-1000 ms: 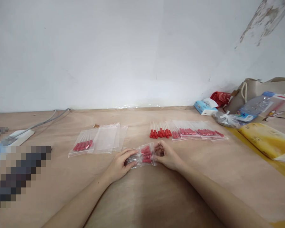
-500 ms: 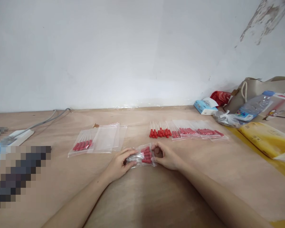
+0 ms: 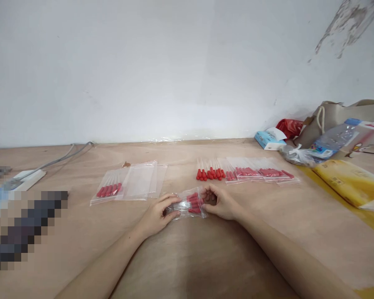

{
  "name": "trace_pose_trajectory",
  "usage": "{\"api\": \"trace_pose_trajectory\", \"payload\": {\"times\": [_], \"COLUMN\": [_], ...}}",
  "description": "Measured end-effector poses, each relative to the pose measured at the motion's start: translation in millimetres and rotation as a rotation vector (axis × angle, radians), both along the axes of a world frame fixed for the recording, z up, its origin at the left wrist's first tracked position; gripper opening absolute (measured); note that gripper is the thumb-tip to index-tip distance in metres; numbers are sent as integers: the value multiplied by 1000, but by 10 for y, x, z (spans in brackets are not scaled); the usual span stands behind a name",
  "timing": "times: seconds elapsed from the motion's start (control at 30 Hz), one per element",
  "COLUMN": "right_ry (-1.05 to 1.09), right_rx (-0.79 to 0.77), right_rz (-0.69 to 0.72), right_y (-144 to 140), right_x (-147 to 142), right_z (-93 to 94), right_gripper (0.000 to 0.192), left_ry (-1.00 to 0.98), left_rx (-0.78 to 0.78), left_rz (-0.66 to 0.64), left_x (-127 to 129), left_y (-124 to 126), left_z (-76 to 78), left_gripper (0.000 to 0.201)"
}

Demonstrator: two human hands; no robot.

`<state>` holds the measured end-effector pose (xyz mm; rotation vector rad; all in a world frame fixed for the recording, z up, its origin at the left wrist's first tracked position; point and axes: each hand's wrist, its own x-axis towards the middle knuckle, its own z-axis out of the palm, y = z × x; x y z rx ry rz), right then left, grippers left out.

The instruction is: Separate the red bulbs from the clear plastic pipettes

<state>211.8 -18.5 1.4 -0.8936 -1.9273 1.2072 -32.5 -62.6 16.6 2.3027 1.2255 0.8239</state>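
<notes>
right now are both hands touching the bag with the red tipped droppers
Touching. The head view shows the left hand gripping one end of the small clear bag and the right hand pinching the other end.

Clear zip bag [image 3: 187, 204]: small, transparent plastic, crinkled, held flat just above the wooden table's middle, long axis running left to right. Contained a bundle of clear droppers [image 3: 191, 203] with red rubber bulbs; bulbs lay grouped toward the bag's right end, thin stems pointing left.
</notes>
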Motion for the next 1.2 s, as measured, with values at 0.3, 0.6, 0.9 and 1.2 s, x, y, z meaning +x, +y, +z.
{"api": "trace_pose_trajectory", "payload": {"times": [0.3, 0.6, 0.9, 1.2], "right_ry": [-78, 81, 111, 177], "right_rx": [-4, -279, -377, 304], "right_rz": [94, 125, -73, -470], "right_y": [3, 115, 288, 502], "right_x": [41, 226, 673, 275], "right_z": [106, 229, 585, 680], "right_gripper": [25, 25, 29, 27], "left_ry": [-14, -17, -27, -30], "left_rx": [-6, -19, -34, -31], "left_rz": [-12, -21, -23, -25], "left_x": [-6, -17, -20, -12], "left_y": [5, 12, 3, 14], "left_z": [-16, -17, -16, -20], "left_gripper": [26, 26, 27, 26]}}
